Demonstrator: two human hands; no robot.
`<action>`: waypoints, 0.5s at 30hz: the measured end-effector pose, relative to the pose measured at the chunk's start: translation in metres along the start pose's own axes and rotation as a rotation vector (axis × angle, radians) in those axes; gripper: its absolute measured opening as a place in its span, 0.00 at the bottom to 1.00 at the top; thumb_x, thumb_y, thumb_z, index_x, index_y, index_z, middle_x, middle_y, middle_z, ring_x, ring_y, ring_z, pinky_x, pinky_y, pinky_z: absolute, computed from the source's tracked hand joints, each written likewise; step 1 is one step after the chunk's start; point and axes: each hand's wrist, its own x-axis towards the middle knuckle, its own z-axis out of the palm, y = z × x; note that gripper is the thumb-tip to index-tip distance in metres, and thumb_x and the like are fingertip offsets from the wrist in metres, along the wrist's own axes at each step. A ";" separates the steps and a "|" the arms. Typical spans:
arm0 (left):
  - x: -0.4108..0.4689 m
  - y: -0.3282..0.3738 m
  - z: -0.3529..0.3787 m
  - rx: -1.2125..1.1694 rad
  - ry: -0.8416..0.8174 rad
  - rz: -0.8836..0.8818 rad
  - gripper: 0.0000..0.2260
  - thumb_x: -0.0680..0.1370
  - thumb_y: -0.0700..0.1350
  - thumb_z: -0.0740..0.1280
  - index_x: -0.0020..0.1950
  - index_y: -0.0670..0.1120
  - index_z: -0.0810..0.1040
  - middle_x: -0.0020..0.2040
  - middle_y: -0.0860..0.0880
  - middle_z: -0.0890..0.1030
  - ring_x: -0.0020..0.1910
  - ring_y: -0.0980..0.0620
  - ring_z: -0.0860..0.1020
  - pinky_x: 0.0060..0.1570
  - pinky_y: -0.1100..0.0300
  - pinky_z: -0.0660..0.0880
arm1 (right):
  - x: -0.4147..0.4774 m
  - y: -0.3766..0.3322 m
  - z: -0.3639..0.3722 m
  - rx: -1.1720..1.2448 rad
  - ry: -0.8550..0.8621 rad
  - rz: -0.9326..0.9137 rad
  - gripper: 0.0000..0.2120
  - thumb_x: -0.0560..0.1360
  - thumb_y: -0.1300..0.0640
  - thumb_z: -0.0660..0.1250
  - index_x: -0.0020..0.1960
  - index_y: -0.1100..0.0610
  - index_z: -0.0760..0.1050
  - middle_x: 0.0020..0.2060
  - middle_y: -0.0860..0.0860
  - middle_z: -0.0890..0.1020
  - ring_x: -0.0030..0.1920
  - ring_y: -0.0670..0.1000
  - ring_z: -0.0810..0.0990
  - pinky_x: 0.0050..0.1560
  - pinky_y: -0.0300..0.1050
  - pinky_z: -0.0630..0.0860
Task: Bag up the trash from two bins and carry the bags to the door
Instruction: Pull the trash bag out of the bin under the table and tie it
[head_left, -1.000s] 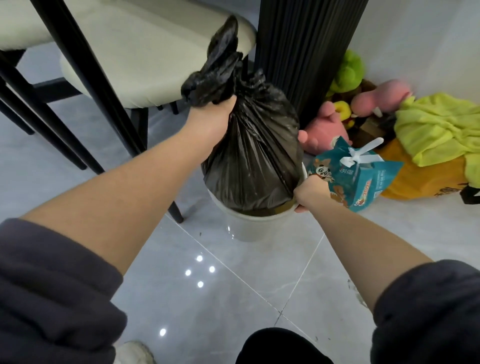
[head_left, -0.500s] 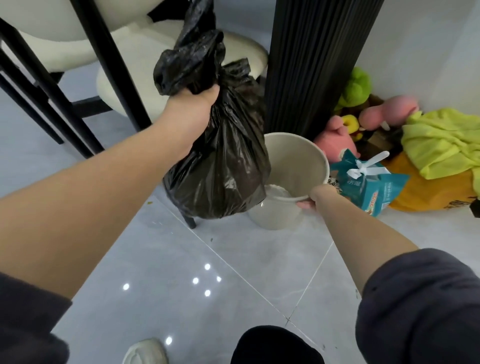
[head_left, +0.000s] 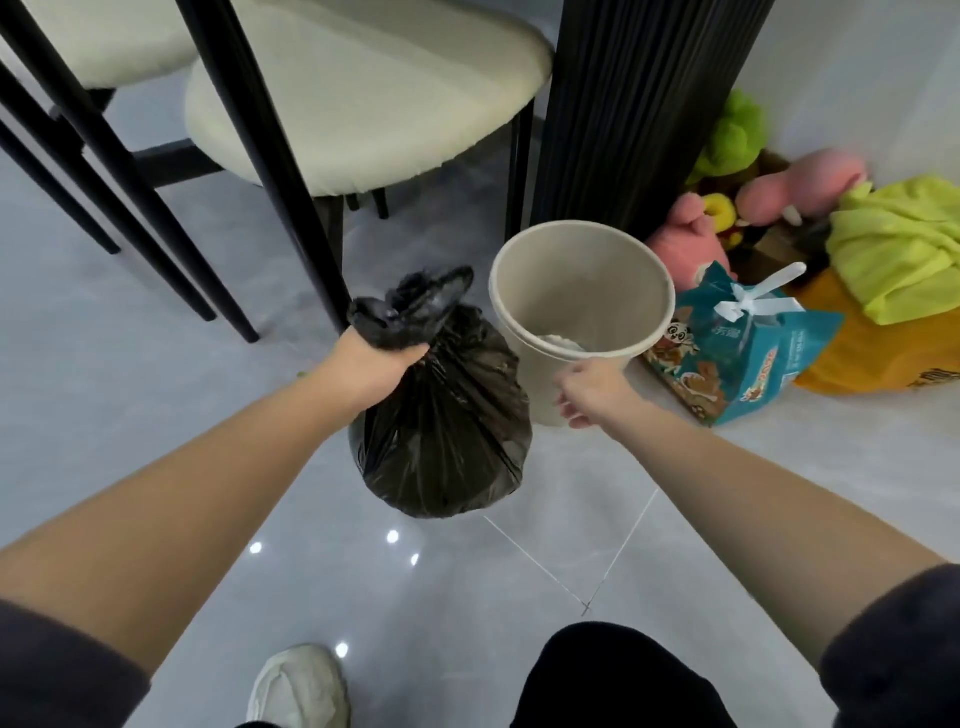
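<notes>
Left hand (head_left: 375, 358) clamped round neck of black bag (head_left: 447, 447); bag hangs neck-up, out of and just left of bin (head_left: 521, 332). Right hand (head_left: 589, 392) loose, empty, at bin's near rim. Left carries; door not in view

Only blurred, unreadable print on teal package (head_left: 737, 364) and orange bag (head_left: 852, 358).

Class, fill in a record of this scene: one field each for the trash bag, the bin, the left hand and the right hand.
trash bag: black, neck gathered, outside the bin, to its left
bin: beige, upright, something white at the bottom
left hand: grips the bag's neck
right hand: by the bin's near wall, holding nothing
</notes>
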 end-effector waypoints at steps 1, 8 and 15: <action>-0.002 -0.006 0.002 0.009 -0.040 0.009 0.16 0.77 0.39 0.66 0.65 0.41 0.73 0.62 0.44 0.76 0.61 0.48 0.73 0.59 0.58 0.69 | -0.002 0.001 0.007 -0.133 -0.007 -0.142 0.09 0.76 0.61 0.58 0.50 0.60 0.76 0.34 0.52 0.76 0.31 0.49 0.74 0.31 0.39 0.73; 0.006 -0.047 0.011 0.046 -0.247 0.062 0.07 0.74 0.31 0.67 0.49 0.39 0.76 0.43 0.48 0.77 0.43 0.55 0.74 0.49 0.62 0.71 | -0.015 0.008 0.068 -0.123 -0.494 -0.470 0.39 0.67 0.64 0.76 0.72 0.56 0.60 0.47 0.41 0.77 0.42 0.29 0.77 0.45 0.23 0.70; 0.020 -0.068 0.007 -0.027 -0.249 0.049 0.06 0.72 0.33 0.70 0.49 0.37 0.80 0.44 0.43 0.82 0.44 0.50 0.78 0.50 0.55 0.77 | -0.012 0.014 0.116 0.056 -0.401 -0.455 0.29 0.60 0.50 0.80 0.59 0.49 0.77 0.57 0.46 0.81 0.60 0.46 0.78 0.64 0.48 0.74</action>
